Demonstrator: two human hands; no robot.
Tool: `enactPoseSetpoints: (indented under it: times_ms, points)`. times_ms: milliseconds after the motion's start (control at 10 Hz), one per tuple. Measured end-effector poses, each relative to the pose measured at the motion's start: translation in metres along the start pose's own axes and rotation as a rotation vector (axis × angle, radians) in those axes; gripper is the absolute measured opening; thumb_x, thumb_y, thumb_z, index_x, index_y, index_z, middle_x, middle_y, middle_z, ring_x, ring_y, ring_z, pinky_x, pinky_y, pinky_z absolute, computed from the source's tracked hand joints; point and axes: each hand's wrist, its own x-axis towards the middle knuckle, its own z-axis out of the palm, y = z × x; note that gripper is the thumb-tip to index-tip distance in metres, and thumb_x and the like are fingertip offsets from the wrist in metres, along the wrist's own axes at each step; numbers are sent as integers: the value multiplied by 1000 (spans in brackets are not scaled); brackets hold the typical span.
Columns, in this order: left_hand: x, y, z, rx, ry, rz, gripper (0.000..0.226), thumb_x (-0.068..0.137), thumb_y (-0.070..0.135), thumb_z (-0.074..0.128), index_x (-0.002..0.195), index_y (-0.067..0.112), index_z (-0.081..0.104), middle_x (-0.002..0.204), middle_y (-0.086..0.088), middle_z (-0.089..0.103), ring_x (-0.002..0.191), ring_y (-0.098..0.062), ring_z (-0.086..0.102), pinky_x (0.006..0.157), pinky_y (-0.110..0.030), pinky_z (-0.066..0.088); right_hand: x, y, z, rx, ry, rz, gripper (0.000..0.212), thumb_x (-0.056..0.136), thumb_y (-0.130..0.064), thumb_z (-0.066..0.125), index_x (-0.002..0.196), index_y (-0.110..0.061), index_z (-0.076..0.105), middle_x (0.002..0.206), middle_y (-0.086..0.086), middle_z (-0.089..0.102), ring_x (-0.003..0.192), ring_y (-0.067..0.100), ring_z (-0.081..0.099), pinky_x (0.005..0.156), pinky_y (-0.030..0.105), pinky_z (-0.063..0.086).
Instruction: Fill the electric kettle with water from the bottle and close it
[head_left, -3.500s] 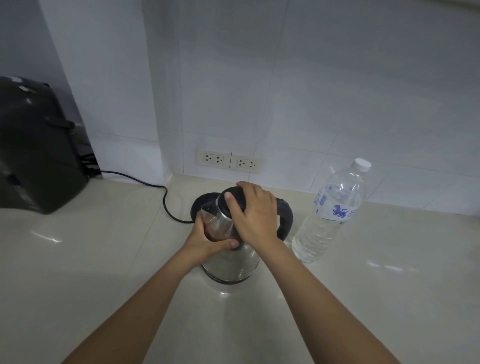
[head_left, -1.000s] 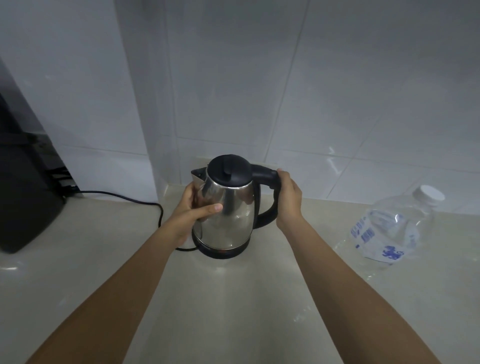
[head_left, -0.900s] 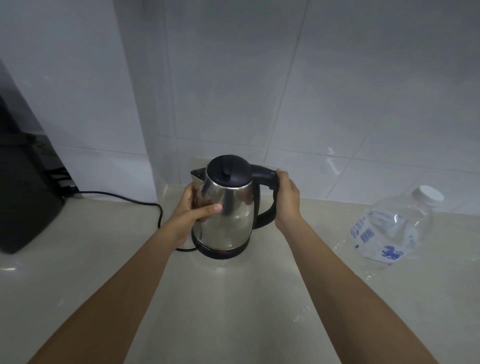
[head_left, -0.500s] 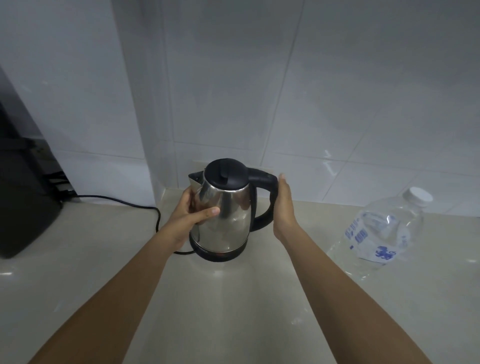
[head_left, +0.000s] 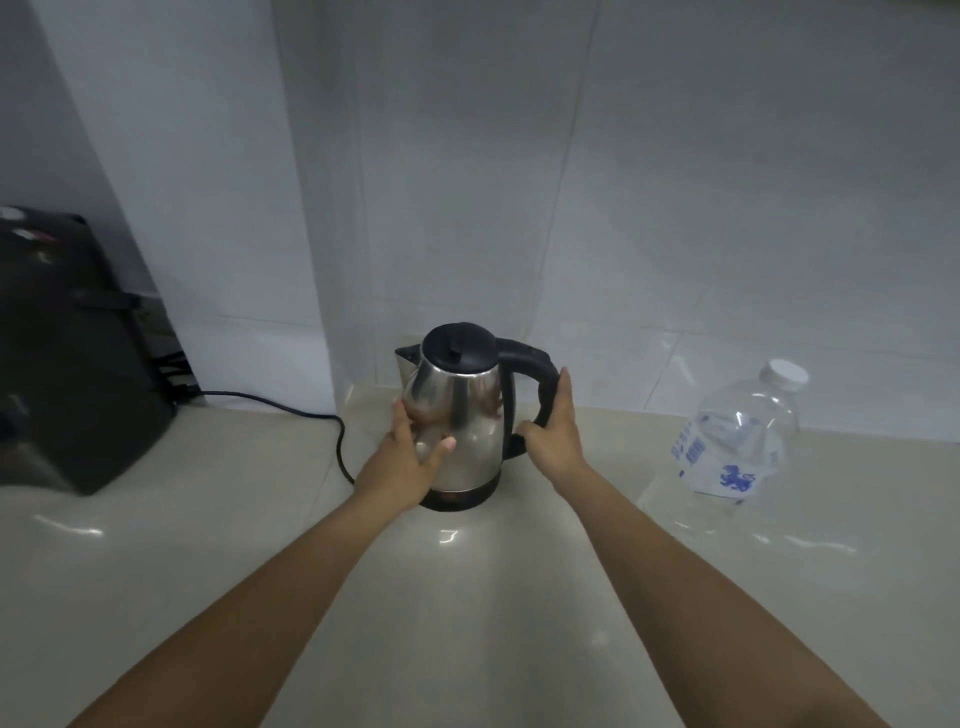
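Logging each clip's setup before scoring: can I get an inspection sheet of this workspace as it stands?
Surface: pale glossy countertop, glare spots.
Job's things: steel electric kettle upright on its base, black lid shut; capped water bottle standing apart to its right.
Clutter: black appliance at far left.
Grips: left hand cupping the kettle body; right hand open against the handle, not wrapped.
Cables: black cord running from the appliance side toward the kettle base.
Surroundings: white tiled wall.

Silver kettle (head_left: 462, 431), black lid (head_left: 457, 347); clear bottle (head_left: 737, 447), blue print
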Motion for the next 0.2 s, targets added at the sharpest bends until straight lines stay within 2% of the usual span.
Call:
enactPoseSetpoints:
  times_ms: [100,200]
  points:
    - [-3,7,-15,124,-60,-3,87,86,62,47,152,27,3,155,-4,37,134,-28,46,102,-43,44,-7,-9,-16,-148,-72,13,82,92,-9,48,153,-24,-4,160,2,23,144,26,29,115,37,28]
    - [-6,25,-42,278,-84,-85,91,89,66,40,155,16,1,161,-10,20,144,-30,31,111,-40,32,-7,-33,-38,-301,-33,-38,70,99,-25,44,154,-14,1,161,7,17,146,28,22,117,38,21]
